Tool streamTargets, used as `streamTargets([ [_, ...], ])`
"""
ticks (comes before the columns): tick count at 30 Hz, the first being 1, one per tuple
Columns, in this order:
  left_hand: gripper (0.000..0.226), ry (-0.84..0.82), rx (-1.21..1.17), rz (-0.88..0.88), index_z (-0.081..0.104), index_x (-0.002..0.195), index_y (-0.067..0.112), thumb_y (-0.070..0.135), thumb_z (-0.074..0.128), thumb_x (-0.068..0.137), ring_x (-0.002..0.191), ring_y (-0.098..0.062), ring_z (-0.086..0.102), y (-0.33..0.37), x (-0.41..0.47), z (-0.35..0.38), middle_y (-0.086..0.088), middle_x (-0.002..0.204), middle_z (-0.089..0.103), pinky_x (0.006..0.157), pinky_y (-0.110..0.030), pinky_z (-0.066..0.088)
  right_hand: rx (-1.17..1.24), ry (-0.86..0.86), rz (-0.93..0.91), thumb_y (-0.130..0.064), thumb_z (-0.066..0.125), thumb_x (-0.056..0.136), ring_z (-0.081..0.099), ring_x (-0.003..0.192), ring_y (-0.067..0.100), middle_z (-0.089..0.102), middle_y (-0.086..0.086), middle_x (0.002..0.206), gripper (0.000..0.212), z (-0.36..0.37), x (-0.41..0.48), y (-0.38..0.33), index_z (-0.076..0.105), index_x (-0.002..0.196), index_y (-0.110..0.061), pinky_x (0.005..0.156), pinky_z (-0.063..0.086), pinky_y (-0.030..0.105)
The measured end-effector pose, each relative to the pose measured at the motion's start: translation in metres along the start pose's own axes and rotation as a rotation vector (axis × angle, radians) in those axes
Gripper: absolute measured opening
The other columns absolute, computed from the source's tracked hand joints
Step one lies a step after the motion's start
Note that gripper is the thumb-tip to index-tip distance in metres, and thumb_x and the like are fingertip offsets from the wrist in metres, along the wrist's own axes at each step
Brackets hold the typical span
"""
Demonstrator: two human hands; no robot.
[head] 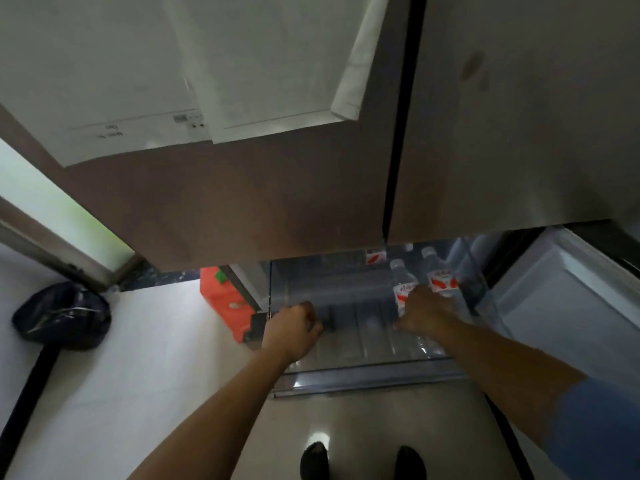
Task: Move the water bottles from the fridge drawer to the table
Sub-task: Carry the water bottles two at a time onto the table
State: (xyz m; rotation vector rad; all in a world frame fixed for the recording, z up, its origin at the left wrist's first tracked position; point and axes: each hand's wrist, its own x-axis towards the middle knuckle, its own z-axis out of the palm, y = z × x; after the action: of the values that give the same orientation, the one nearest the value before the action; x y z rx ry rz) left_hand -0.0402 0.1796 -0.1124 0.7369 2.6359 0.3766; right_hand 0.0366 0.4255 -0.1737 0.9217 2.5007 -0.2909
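Drawer (346, 344) of the fridge stands pulled out, and we see water bottles (404, 292) along its right edge. Our right hand (427, 313) touches them; we cannot tell its grip. Our left hand (294, 329) is fisted near the left edge.

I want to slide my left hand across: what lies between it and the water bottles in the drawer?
Nothing: in the head view, only bare ribbed drawer floor lies between the left hand and the water bottles.
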Motion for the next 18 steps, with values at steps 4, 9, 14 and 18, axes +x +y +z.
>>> streamTargets([
  [4,0.022,0.004,-0.083,-0.109,0.061,0.100,0.016,0.035,0.058,0.089,0.086,-0.028,0.065,0.006,-0.006,0.008,-0.010,0.091,0.068,0.081,-0.039,0.055,0.119,-0.004,-0.086,-0.038,0.080,0.070,0.058,0.079,0.017,0.057,0.002,0.102,0.077,0.000,0.000,0.008,0.040,0.132,-0.018,0.069,0.048,0.032],
  [9,0.032,0.084,-0.296,-0.209,0.052,0.110,0.017,0.045,0.050,0.094,0.083,-0.026,0.066,0.017,-0.006,0.005,-0.009,0.089,0.069,0.084,-0.042,0.054,0.148,-0.108,-0.445,-0.038,0.079,0.072,0.064,0.081,0.012,0.064,-0.001,0.110,0.081,-0.008,-0.014,0.016,0.032,0.137,-0.029,0.070,0.054,0.028],
  [14,0.062,0.112,-0.472,-0.266,0.051,0.114,0.019,0.072,0.035,0.086,0.081,-0.028,0.067,0.031,-0.003,0.007,-0.012,0.095,0.066,0.073,-0.038,0.057,0.119,-0.128,-0.694,-0.030,0.081,0.072,0.063,0.096,0.015,0.060,-0.003,0.123,0.081,-0.024,-0.033,0.009,0.032,0.136,-0.034,0.077,0.055,0.030],
  [18,0.037,0.092,-0.571,-0.245,0.058,0.093,0.010,0.046,0.049,0.095,0.058,-0.020,0.061,0.051,-0.003,0.010,-0.010,0.078,0.065,0.054,-0.035,0.055,0.227,-0.204,-0.752,-0.024,0.083,0.070,0.060,0.110,0.015,0.057,-0.005,0.129,0.079,-0.023,-0.038,0.012,0.038,0.135,-0.031,0.086,0.054,0.031],
])
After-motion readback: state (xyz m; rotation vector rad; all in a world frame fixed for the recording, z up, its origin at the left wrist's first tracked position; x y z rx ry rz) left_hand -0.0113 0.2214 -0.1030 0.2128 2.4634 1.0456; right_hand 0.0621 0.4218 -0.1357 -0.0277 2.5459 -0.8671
